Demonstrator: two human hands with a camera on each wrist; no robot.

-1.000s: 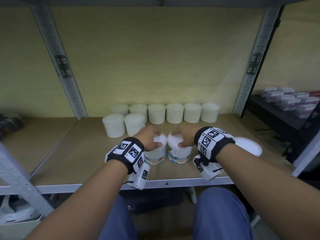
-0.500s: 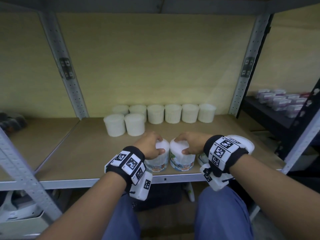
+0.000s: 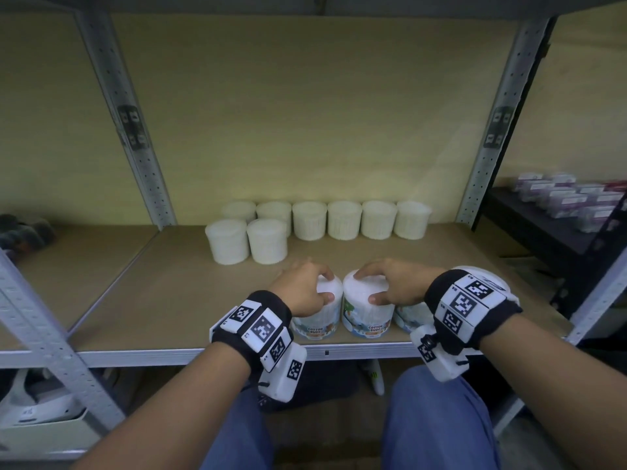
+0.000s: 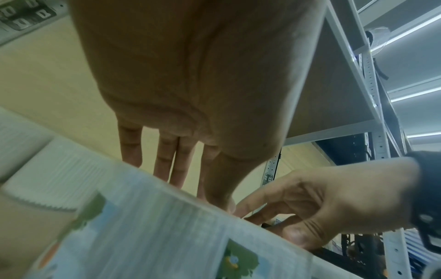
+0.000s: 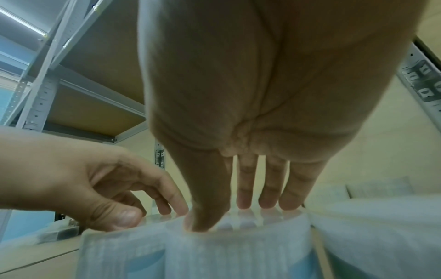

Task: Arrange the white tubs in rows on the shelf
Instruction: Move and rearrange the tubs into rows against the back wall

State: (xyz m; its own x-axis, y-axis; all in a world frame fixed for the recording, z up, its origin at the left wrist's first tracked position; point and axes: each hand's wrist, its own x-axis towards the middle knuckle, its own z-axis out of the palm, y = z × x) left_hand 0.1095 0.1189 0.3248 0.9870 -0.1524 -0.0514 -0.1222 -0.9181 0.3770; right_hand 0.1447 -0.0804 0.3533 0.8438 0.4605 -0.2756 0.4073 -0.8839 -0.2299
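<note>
At the front edge of the shelf [image 3: 190, 296], two labelled tubs stand side by side, almost touching. The left tub [image 3: 320, 317] is grasped from above by the left hand [image 3: 300, 293], thumb at the near rim and fingers curled over the lid; the right tub [image 3: 368, 313] is held likewise by the right hand [image 3: 397, 288]. A third tub [image 3: 409, 317] stands partly hidden behind the right wrist. Both tubs are best kept upright and carried together into the open space of the second row [image 3: 247, 240], beside its two tubs. Behind these, the back row [image 3: 342, 220] of six is complete and should be left undisturbed.
</note>
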